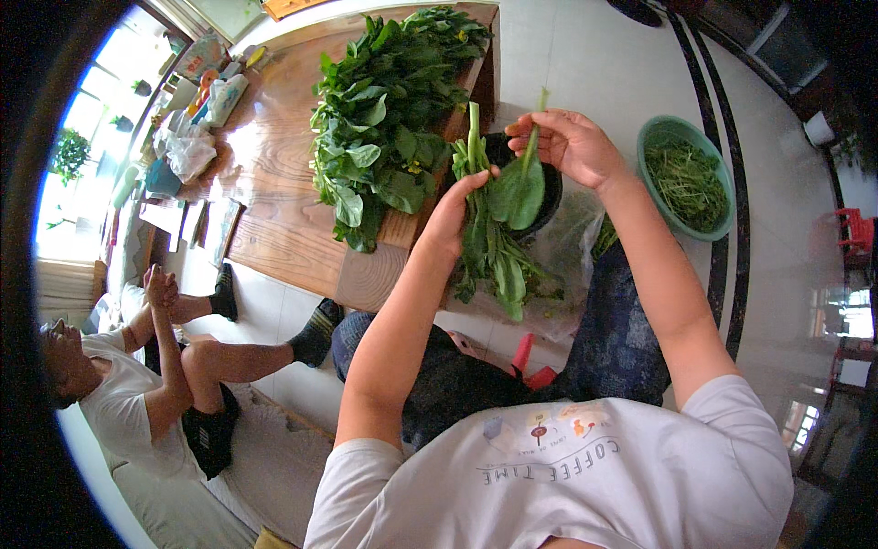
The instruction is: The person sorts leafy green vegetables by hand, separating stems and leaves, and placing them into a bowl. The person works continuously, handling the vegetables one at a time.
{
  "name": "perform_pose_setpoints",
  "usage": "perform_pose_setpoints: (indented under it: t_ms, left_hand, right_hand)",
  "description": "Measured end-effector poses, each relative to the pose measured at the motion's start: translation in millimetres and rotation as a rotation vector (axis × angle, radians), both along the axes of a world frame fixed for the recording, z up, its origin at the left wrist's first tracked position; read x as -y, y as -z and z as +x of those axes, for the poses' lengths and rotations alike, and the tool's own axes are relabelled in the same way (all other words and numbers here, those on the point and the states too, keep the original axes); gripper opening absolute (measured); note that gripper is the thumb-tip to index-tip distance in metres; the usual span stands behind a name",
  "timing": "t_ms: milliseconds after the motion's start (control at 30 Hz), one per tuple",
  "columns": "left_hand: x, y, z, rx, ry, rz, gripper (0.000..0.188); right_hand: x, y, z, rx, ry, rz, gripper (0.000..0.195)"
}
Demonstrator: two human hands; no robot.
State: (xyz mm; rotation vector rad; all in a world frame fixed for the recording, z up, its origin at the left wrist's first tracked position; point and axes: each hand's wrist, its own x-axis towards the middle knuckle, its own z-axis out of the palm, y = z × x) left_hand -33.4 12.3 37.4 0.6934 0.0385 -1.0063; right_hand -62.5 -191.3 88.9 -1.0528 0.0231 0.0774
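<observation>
My left hand (456, 209) is closed around a bunch of leafy green stalks (501, 264), stems up and leaves hanging down. Just right of it, my right hand (566, 144) pinches the stem of a single broad green leaf (520, 189) between thumb and fingers. The leaf hangs beside the bunch, in front of a dark round container (549, 206) that my hands partly hide. A large heap of leafy greens (391, 117) with a few yellow flowers lies on the wooden table (274, 178) to the left.
On the floor at the right stands a green basin (728, 206) of thin greens. A clear plastic sheet (559, 322) with scraps lies below my hands. Plastic bags (188, 147) sit at the table's far left. Another person (130, 405) sits at the left, and a red plastic object (531, 367) is between my legs.
</observation>
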Motion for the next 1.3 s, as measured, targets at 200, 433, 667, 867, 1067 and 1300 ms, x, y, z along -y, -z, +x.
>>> perform_pose_setpoints:
  t_ms: [200, 433, 667, 867, 1067, 1300]
  left_hand:
    - [7, 4, 1, 0.223, 0.047, 0.032, 0.02]
    - [10, 5, -5, 0.363, 0.101, 0.149, 0.03]
    - [11, 20, 7, 0.139, -0.001, 0.102, 0.043]
    - [12, 24, 15, 0.011, -0.076, 0.023, 0.039]
    - [5, 15, 14, -0.001, -0.153, -0.029, 0.026]
    - [-4, 12, 18, 0.065, -0.11, 0.025, 0.026]
  right_hand:
    - [2, 5, 7, -0.125, -0.073, -0.198, 0.023]
    - [-31, 7, 8, -0.11, 0.007, -0.401, 0.025]
    - [-29, 16, 11, -0.118, 0.055, -0.449, 0.026]
    - [-21, 21, 12, -0.053, 0.117, -0.497, 0.029]
    - [5, 18, 11, -0.142, 0.065, -0.29, 0.032]
    - [42, 22, 18, 0.003, -0.081, 0.178, 0.027]
